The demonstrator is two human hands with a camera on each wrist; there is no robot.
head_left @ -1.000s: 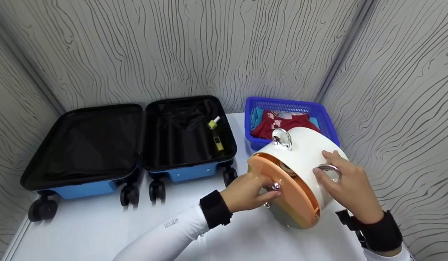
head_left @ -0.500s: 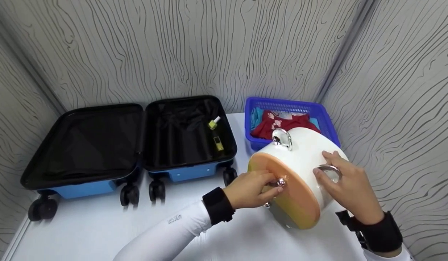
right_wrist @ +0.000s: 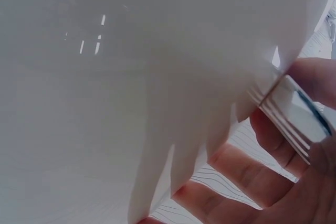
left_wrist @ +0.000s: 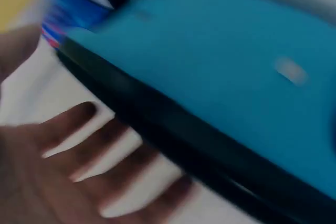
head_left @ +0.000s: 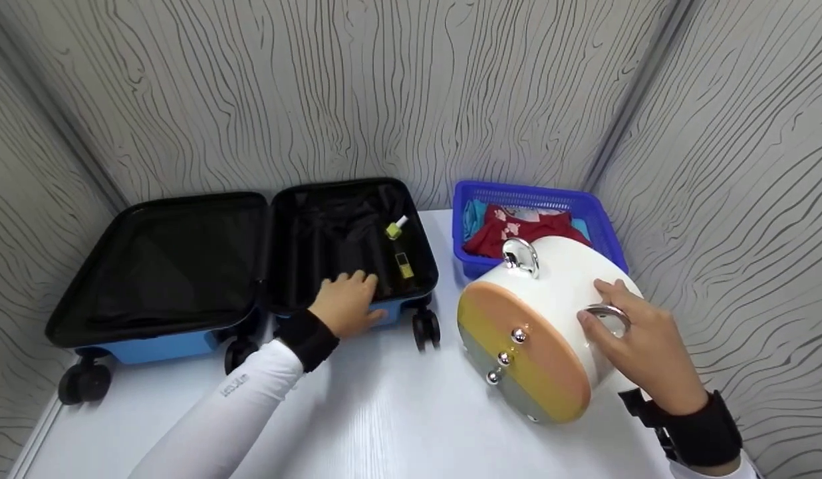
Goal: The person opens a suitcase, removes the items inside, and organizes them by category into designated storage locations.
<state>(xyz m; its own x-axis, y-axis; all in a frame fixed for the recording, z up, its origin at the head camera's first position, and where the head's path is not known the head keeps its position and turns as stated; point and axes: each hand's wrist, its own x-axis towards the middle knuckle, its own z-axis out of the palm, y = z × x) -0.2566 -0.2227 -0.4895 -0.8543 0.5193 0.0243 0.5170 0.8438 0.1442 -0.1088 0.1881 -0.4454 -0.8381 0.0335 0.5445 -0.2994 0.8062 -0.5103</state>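
Round case: a white round case with an orange, yellow and grey striped front [head_left: 550, 313] lies on the white counter [head_left: 398, 426], right of the open blue hard-shell suitcase [head_left: 251, 259].
Right hand [head_left: 640, 342]: fingers curled round the case's silver ring handle [head_left: 607, 313].
Left hand [head_left: 348, 303]: fingers spread, resting on the suitcase's near rim.
Behind the case: blue plastic basket of clothes [head_left: 527, 216].

round white drawer box [head_left: 564, 286] | on its side on table [head_left: 398, 412], right of centre | striped peach-yellow-grey front shut, three silver knobs | silver ring handles
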